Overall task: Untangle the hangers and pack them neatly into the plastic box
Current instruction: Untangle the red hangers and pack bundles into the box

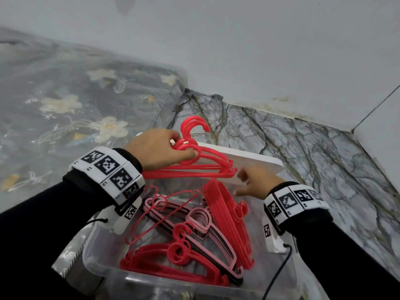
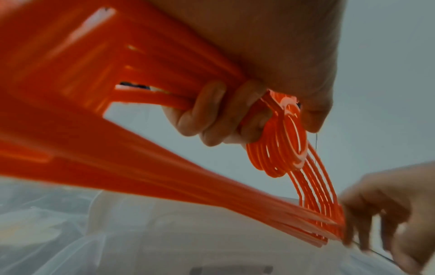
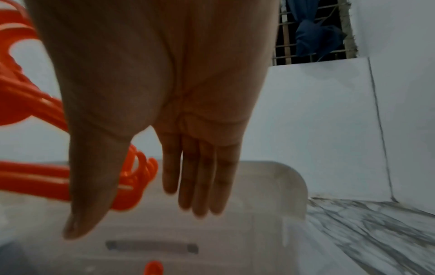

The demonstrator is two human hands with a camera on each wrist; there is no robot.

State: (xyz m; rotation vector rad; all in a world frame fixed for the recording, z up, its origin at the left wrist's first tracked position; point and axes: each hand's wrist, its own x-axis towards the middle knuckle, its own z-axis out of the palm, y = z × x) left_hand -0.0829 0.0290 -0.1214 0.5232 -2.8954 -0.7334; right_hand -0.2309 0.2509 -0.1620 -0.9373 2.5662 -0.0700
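My left hand (image 1: 164, 152) grips a bundle of several red hangers (image 1: 194, 167) by their necks, just below the hooks, and holds them level above the far end of the clear plastic box (image 1: 91, 254). In the left wrist view the fingers (image 2: 212, 115) curl round the bundle of red hangers (image 2: 277, 148). My right hand (image 1: 255, 182) is open with straight fingers (image 3: 200, 176), just right of the bundle's end (image 3: 139, 178); whether it touches is unclear. Inside the box lie more red hangers (image 1: 173, 263), a pink and black stack (image 1: 201, 226) and an upright red stack (image 1: 229, 213).
The white lid (image 1: 249, 163) lies behind the box, against the marble-patterned floor (image 1: 313, 152). A floral cover (image 1: 65, 105) lies on the left and a grey wall (image 1: 259, 50) behind. A black cable (image 1: 279, 271) runs from my right wrist over the box's near right corner.
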